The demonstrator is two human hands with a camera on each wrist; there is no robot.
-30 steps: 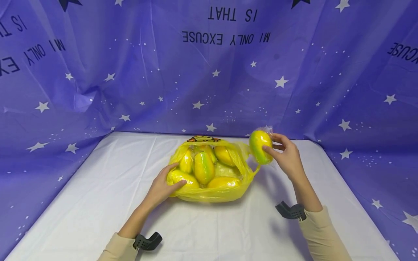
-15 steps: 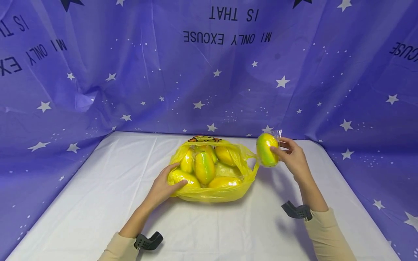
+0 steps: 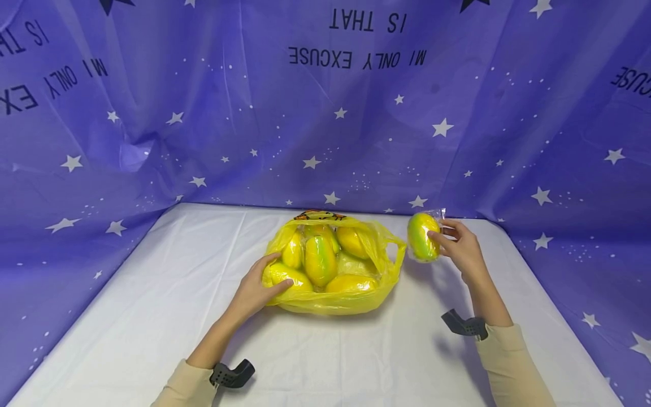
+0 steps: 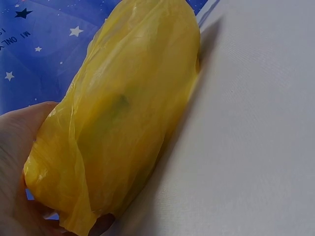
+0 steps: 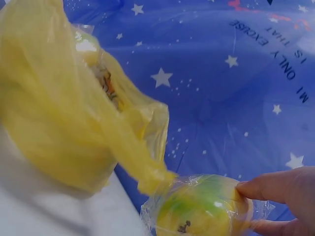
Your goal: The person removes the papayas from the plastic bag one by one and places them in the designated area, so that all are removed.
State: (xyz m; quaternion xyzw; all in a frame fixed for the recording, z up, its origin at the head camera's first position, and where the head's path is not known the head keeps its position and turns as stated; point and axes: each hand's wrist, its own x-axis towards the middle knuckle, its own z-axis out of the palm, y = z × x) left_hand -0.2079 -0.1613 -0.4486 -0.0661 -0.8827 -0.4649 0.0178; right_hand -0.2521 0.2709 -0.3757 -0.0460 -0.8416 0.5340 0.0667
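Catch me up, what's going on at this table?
A person's right hand holds a clear-wrapped, mango-like fruit beside the handle of an open yellow plastic bag. The left hand grips the bag's left side. Several more wrapped fruits lie in the bag, which sits on the white-covered table. The fruit in the right hand is outside the bag and has not been set down.

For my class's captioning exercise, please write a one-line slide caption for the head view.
The left hand grips a yellow bag of mangoes; the right hand holds another wrapped mango beside it.
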